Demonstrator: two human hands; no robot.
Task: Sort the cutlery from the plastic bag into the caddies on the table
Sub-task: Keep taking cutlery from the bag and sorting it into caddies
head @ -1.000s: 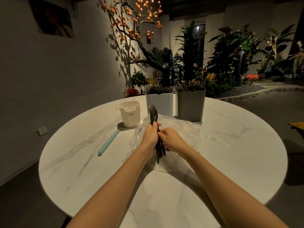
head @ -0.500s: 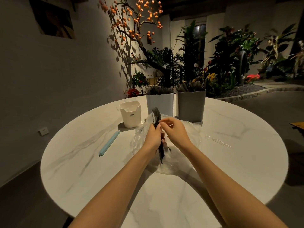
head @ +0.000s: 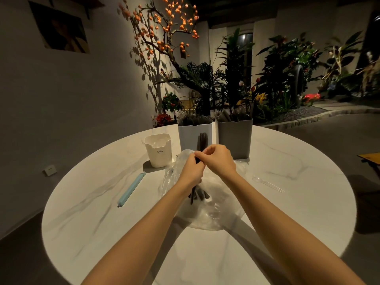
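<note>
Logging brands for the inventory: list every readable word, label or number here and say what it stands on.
"CRBW": dark print on the front of the cream caddy; a smaller line under it is too small to read.
Picture on the wall: too dark to show any text.
White caddy and grey caddy: no lettering visible.

— Inspector: What is worn on the arms?

— Assistant: Nothing visible. Both forearms are bare from the lower frame edge to the wrists (any sleeve lies out of view).

— Inspector: And the hands?

— Assistant: The left hand [head: 190,171] and the right hand [head: 219,159] are bare: no gloves, rings, watch or bracelet can be made out. Nails too small to judge.
</note>
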